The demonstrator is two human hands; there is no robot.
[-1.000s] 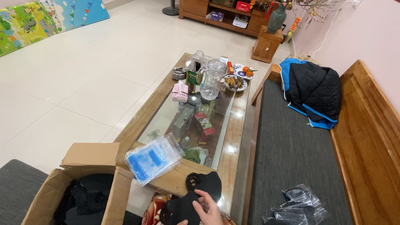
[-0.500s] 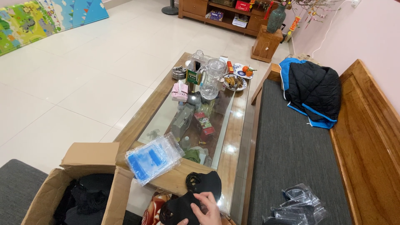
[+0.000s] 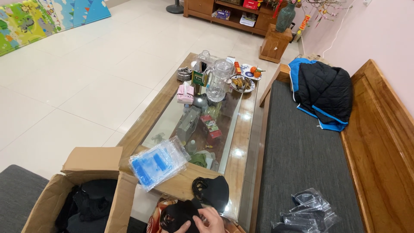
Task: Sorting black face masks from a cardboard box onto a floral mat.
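Head view: right hand (image 3: 210, 219) at bottom edge, fingers curled onto a black mask (image 3: 179, 214), pinching it; left hand mostly out of frame, grip not discernible. Second mask (image 3: 212, 190) lies on table (image 3: 241, 142) just beyond. Bag stack (image 3: 157, 162) sits left, beside box (image 3: 92, 172).

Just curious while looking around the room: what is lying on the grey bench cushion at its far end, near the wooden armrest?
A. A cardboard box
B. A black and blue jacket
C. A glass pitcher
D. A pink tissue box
B. A crumpled black quilted jacket with blue lining lies on the bench cushion at its far end; the other three items are not on the bench.
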